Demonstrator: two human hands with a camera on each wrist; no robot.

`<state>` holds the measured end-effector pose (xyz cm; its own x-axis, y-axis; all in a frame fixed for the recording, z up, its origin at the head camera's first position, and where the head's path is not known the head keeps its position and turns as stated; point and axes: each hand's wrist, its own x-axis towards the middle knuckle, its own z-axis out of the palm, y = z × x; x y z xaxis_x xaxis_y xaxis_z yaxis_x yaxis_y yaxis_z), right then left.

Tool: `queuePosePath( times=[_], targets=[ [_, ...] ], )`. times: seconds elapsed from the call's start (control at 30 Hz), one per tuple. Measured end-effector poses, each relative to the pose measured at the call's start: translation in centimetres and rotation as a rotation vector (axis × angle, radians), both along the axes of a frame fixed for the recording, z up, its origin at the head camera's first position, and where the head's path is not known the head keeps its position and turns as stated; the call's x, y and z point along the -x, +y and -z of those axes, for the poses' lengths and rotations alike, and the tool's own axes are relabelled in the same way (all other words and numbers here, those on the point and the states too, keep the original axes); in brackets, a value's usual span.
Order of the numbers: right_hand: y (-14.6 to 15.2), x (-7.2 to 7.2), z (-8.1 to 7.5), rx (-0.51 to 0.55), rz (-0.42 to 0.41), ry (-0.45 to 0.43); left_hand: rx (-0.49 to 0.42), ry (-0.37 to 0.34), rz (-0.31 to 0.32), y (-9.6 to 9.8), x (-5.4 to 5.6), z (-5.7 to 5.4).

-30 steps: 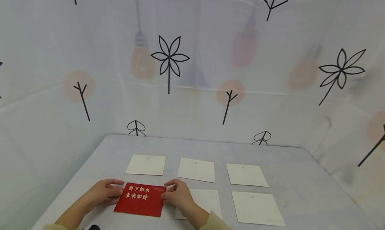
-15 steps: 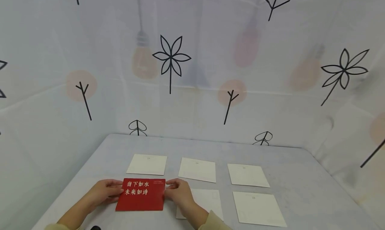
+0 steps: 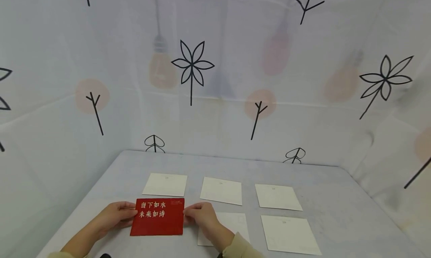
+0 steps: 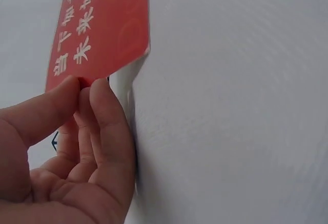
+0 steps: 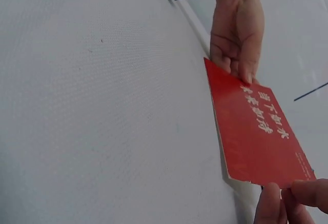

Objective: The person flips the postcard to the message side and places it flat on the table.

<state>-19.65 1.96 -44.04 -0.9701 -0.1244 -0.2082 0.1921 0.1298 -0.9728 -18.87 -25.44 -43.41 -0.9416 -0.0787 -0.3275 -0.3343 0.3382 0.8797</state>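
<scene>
A red postcard [image 3: 157, 222] with white Chinese characters is held between the two hands in the head view, its far edge tilted up. At its left edge the left hand [image 3: 116, 216] pinches it between thumb and fingers; the left wrist view shows the thumb on the printed face and the fingers [image 4: 110, 116] behind. On the opposite edge, the right hand [image 3: 203, 216] pinches it likewise, seen also in the right wrist view with thumb and fingertips [image 5: 269, 201] at the card's end. Part of a white card [image 3: 232, 222] is hidden behind the right hand.
Several white cards lie flat on the pale table [image 3: 320, 198] in rows: a back left card [image 3: 165, 185], a back middle card [image 3: 221, 190], a back right card [image 3: 278, 197] and a front right card [image 3: 290, 234]. A patterned curtain [image 3: 215, 130] stands behind the table.
The red postcard's far edge has risen, so its face tilts more toward the head camera. Both hands have stayed at its sides. The white cards lie as before.
</scene>
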Motion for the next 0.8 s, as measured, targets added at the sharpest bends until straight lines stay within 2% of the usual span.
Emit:
queuePosePath(
  times=[0.2, 0.3, 0.47, 0.6, 0.8],
  targets=[
    [0.1, 0.2, -0.3, -0.02, -0.062, 0.001, 0.028, 0.039, 0.046, -0.3, 0.0, -0.5],
    [0.2, 0.3, -0.4, 0.031, -0.076, -0.002, 0.044, 0.049, 0.062, -0.4, 0.1, -0.6],
    [0.5, 0.4, -0.7, 0.158, -0.089, -0.049, 0.01, 0.046, 0.045, -0.5, 0.0, -0.9],
    [0.6, 0.4, -0.9, 0.197, -0.095, -0.06, -0.019, 0.05, 0.035, -0.8, -0.1, -1.2],
    [0.7, 0.5, -1.1, 0.238, -0.098, -0.046, -0.069, 0.059, 0.069, -1.2, -0.1, -1.4]
  ],
)
